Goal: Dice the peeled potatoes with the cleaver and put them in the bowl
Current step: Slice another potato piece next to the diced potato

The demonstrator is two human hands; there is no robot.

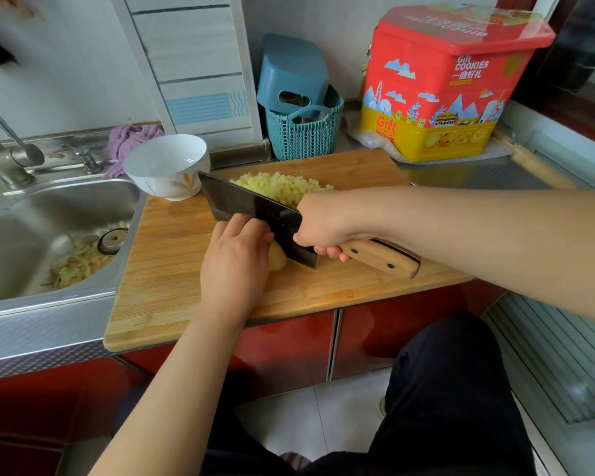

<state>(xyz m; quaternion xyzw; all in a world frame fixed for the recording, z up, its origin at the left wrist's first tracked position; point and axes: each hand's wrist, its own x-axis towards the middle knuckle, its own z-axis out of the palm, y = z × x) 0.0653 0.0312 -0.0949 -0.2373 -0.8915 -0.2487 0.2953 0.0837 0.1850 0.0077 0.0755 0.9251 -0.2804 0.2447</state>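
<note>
The right hand [323, 225] is wrapped tight around the wooden handle of the cleaver [258, 214], its blade standing edge-down on the cutting board [172, 269]; the left hand [236, 259], fingers curled, holds down a potato piece [277, 257] against the blade's left side; beyond the right hand lies the diced potato pile [282, 185]; the white bowl [167, 166] stands beyond the left hand.

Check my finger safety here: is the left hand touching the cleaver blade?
Touching. The head view shows the left hand, pressing on the potato, with its knuckles against the flat of the cleaver blade; no gap shows between them.
</note>
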